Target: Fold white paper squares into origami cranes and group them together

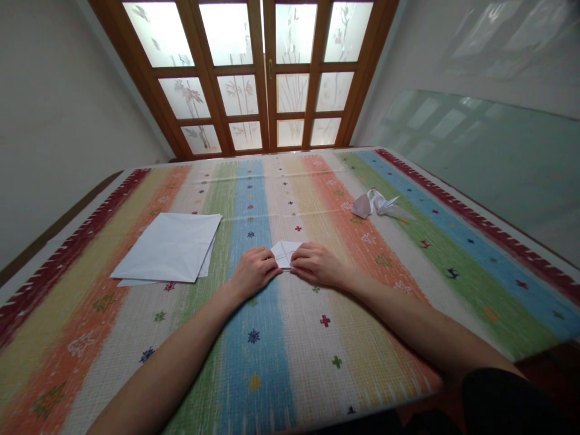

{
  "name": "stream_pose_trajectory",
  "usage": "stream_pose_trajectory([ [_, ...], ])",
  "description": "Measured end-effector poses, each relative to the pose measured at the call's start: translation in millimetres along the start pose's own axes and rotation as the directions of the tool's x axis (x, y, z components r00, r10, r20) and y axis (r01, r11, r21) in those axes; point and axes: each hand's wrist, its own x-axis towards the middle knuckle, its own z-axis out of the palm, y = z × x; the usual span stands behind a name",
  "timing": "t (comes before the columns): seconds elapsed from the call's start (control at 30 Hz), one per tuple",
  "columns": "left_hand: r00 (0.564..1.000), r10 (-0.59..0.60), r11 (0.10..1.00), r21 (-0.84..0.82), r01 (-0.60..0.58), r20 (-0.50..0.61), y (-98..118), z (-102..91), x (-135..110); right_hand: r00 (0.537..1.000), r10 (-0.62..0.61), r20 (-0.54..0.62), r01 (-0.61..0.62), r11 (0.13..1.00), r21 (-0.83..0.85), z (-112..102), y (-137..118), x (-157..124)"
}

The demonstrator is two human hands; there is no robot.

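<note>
A small folded piece of white paper (285, 252) lies on the striped tablecloth in the middle of the head view, with crease lines across its face. My left hand (256, 270) pinches its left side near the front edge. On the opposite side my right hand (316, 263) grips the paper in the same way, fingers curled over it. Both hands rest low on the cloth, and their fingertips hide the paper's two side corners.
A stack of white paper sheets (170, 246) lies to the left. Folded white paper cranes (378, 203) sit at the back right. The striped tablecloth (254, 374) covers the table. Beyond its far edge stand wooden doors with glass panes (267, 72), with walls on both sides.
</note>
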Motion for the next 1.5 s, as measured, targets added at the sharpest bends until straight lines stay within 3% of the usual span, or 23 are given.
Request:
stream_pose_trajectory([
  [0.2,0.984,-0.129,0.985,-0.098,0.141,0.122,-10,-8.6,-2,0.972,0.231,0.034,-0.233,0.952,0.197,-4,-5,4],
  [0.5,0.956,-0.205,0.968,-0.104,0.23,0.21,-17,-20.3,-7,0.852,0.507,0.133,-0.512,0.859,0.003,-2,-20,23],
  [0.6,0.944,-0.246,0.952,-0.128,0.278,0.221,-20,-21.9,-8,0.823,0.546,0.155,-0.544,0.837,-0.06,-1,-22,26],
  [0.87,0.896,-0.32,0.919,-0.129,0.373,0.309,-19,-23.6,0,0.812,0.559,0.166,-0.53,0.826,-0.191,3,-25,31],
  [1.0,0.884,-0.336,0.915,-0.111,0.388,0.324,-21,-24.1,2,0.805,0.567,0.172,-0.54,0.822,-0.184,4,-24,34],
  [1.13,0.858,-0.329,0.873,-0.219,0.435,0.393,-34,-34.0,-3,0.806,0.571,0.156,-0.549,0.82,-0.162,4,-23,34],
  [1.23,0.875,-0.329,0.868,-0.251,0.428,0.354,-39,-47.5,-11,0.807,0.572,0.148,-0.551,0.819,-0.162,5,-25,33],
  [1.3,0.896,-0.401,0.889,-0.156,0.431,0.188,-33,-53.9,-17,0.807,0.572,0.146,-0.551,0.819,-0.163,5,-26,33],
  [1.37,0.931,-0.364,0.929,-0.055,0.365,0.027,-18,-54.3,-22,0.805,0.575,0.146,-0.555,0.817,-0.158,5,-27,33],
  [1.43,0.971,-0.238,0.971,0.007,0.238,0.027,2,-47.6,-29,0.8,0.582,0.144,-0.564,0.812,-0.151,5,-27,33],
  [1.5,0.983,-0.125,0.991,0.054,0.119,0.133,22,-35.8,-36,0.798,0.587,0.137,-0.571,0.809,-0.143,5,-27,32],
])
